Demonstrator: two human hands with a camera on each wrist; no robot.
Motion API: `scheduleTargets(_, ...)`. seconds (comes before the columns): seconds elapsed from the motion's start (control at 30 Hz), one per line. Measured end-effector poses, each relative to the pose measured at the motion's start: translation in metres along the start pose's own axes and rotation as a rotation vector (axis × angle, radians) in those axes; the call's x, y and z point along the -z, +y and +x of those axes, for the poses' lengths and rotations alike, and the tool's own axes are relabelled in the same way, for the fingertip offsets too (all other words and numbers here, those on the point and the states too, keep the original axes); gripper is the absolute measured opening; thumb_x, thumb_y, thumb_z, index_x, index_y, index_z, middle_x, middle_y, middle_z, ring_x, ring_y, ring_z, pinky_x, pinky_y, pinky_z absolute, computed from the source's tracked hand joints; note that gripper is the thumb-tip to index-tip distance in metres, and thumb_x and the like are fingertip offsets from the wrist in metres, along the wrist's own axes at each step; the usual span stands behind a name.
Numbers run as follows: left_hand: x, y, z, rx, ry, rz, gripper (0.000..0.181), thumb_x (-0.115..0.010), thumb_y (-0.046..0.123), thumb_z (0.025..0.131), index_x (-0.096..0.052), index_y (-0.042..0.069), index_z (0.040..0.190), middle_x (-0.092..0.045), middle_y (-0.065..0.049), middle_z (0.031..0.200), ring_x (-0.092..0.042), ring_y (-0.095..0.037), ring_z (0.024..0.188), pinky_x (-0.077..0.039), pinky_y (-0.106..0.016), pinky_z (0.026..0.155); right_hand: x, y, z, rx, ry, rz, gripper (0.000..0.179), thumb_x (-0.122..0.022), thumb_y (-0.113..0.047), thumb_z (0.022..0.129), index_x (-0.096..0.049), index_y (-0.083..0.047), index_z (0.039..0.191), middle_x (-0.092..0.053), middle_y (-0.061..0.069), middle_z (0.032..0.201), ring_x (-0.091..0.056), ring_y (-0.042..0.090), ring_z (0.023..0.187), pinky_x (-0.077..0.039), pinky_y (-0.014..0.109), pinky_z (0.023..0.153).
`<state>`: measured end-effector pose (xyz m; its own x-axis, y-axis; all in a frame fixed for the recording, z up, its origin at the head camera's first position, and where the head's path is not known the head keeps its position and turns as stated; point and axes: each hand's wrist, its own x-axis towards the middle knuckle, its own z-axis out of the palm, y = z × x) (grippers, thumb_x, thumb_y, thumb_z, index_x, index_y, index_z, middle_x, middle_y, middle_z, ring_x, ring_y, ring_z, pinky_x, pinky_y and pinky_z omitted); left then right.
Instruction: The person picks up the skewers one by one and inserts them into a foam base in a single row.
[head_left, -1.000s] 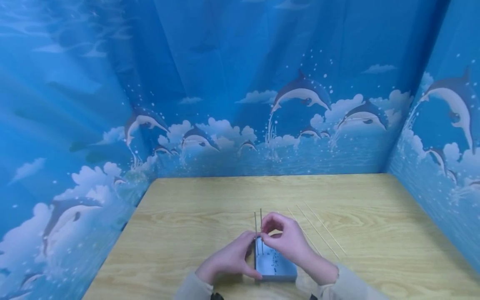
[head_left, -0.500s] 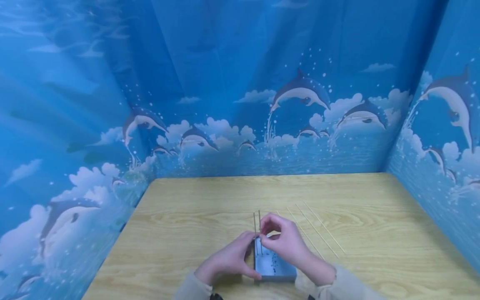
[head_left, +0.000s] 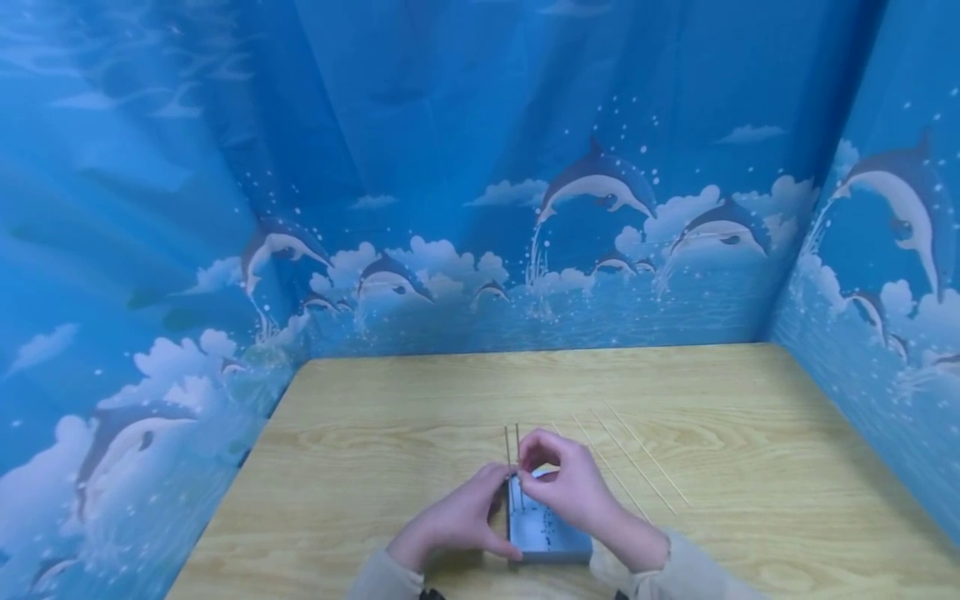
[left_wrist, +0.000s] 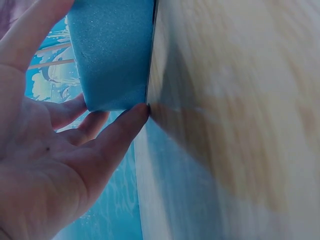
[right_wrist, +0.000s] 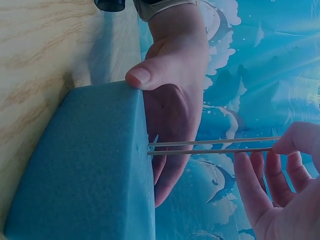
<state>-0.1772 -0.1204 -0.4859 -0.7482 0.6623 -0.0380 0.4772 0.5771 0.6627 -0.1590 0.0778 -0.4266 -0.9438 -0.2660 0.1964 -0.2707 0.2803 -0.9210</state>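
the right hand [head_left: 567, 485] is pinching an upright thin stick [right_wrist: 210, 151] in its fingers, a second stick [right_wrist: 210, 143] is standing just beside it in the foam block [head_left: 534, 535], the left hand [head_left: 467, 515] is gripping that block on the counter [head_left: 360, 433], loose sticks [head_left: 632, 461] are lying rightward!

Dolphin-print sheets [head_left: 420, 158] around a wood-grain table [head_left: 375, 417] form a screened booth.

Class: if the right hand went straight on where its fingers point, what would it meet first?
Probably the left upright stick, just beyond the pinched stick in the right hand, though depth is unclear.
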Motion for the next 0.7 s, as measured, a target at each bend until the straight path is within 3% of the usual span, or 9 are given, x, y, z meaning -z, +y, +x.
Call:
scheduleTargets(0.47,0.0002,0.0009,-0.0018,0.008,0.008,-0.014,0.100,-0.091,0.039,0.064,-0.040,0.014,0.146,-0.049,-0.002,0.140,-0.048,-0.016,0.129,-0.044,-0.035,0.113,-0.0008,0.0005,-0.0012,0.018,0.000,0.007,0.018,-0.067,0.006,0.077,-0.063,-0.007,0.089,-0.070,0.007,0.088,-0.064,0.006,0.081,-0.061,0.020,0.072)
scheduleTargets(0.7,-0.0006,-0.0007,-0.0006,0.006,0.004,0.000,0.102,-0.090,0.042,0.064,-0.038,0.013,0.148,-0.048,-0.004,0.142,-0.048,-0.018,0.131,-0.042,-0.036,0.115,0.0027,0.0028,-0.0007,0.003,-0.048,0.017,0.016,-0.069,0.003,0.080,-0.065,-0.007,0.093,-0.070,0.007,0.089,-0.064,0.006,0.083,-0.061,0.020,0.075)
